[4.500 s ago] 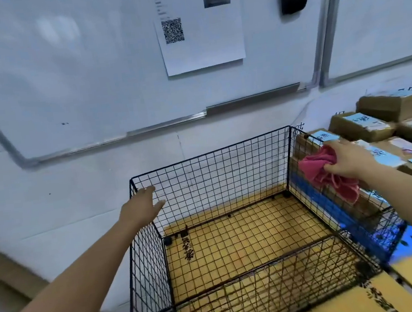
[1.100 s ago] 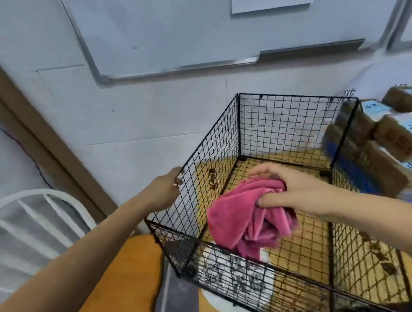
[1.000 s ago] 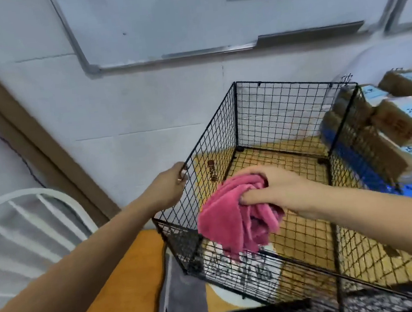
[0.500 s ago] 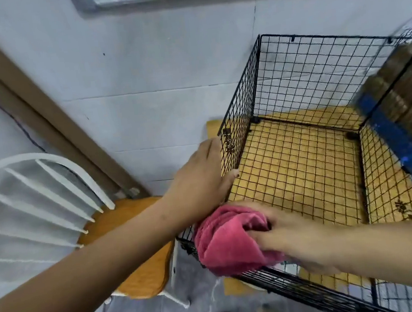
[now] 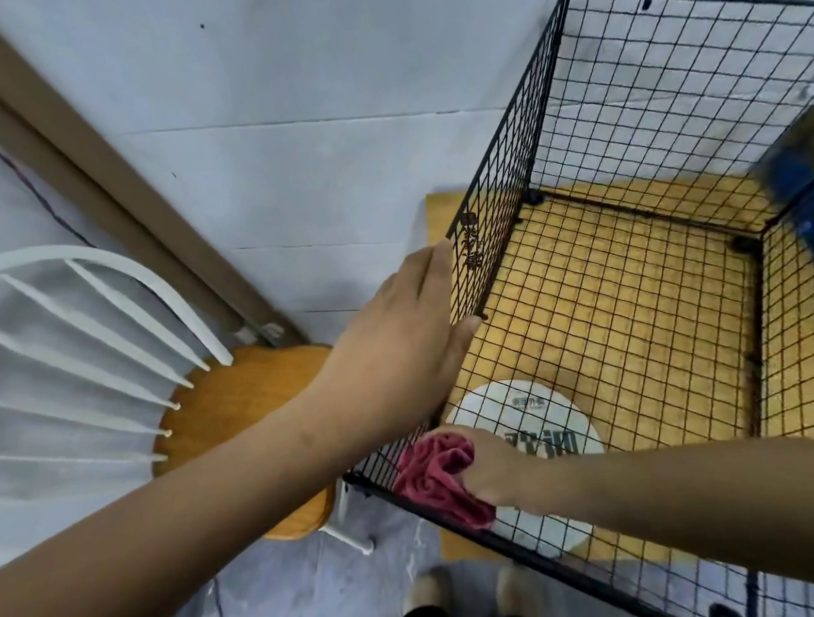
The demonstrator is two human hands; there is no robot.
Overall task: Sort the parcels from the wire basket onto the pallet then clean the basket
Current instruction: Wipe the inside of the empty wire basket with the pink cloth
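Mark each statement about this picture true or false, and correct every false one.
1. The right hand grips a red cloth. True.
2. The wire basket holds several parcels. False: no parcels lie in it.
3. The left hand lies with straight fingers against the basket's left wall. True.
4. The cloth is at the basket's far right corner. False: it is at the near left corner.
5. The chair stands to the right of the basket. False: it stands to its left.
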